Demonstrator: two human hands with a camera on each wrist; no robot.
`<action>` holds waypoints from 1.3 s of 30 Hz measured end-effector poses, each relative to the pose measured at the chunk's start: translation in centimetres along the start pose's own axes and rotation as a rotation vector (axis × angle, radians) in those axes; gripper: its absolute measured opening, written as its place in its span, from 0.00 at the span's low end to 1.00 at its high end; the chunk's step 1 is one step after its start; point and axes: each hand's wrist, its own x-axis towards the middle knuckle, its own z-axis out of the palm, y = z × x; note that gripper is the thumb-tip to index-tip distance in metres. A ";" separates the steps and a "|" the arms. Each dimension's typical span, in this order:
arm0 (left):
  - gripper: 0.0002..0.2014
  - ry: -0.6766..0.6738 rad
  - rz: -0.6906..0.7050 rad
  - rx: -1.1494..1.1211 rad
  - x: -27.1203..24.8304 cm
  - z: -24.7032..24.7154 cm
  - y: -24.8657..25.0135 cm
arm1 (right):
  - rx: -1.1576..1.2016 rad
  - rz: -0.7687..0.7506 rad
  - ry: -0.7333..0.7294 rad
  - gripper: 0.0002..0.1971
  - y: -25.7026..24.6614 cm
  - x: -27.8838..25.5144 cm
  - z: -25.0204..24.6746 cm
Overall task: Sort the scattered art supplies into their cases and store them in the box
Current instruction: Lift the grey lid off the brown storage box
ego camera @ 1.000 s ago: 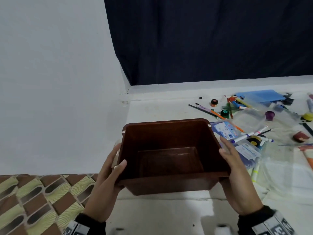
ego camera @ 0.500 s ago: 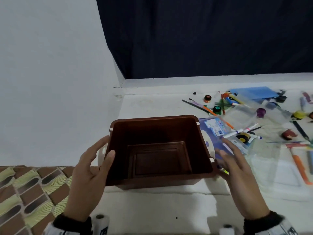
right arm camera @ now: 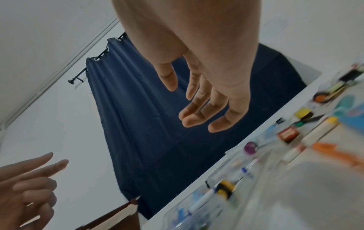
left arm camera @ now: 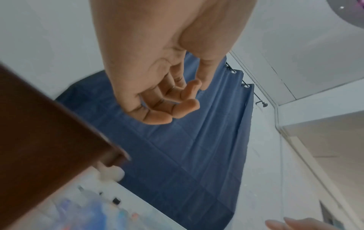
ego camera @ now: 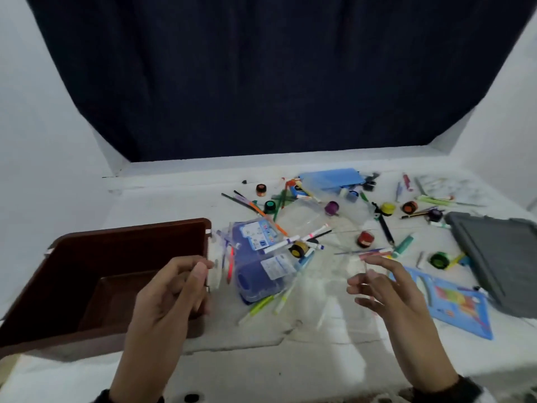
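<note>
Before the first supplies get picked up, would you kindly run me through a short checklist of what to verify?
1. Brown box set down on the table: ok.
2. Box interior free to receive cases: ok, nothing visible inside.
3. Left hand empty: ok, fingers loosely curled, holding nothing.
4. Right hand empty: ok, fingers spread above the clutter.
5. Supplies sorted into cases: not ok, markers and paint pots lie scattered.
6. Blue case open: cannot tell.
</note>
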 end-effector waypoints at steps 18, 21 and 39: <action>0.13 -0.859 -0.103 0.372 11.2 34.1 -0.7 | -0.816 -0.063 0.092 0.14 0.9 8.5 -31.0; 0.16 -0.985 -0.017 0.537 14.4 39.8 -1.9 | -1.028 -0.012 0.029 0.22 2.2 10.6 -34.7; 0.29 -1.417 0.324 1.148 22.2 63.4 -12.6 | -1.575 0.192 -0.509 0.63 4.4 19.2 -44.6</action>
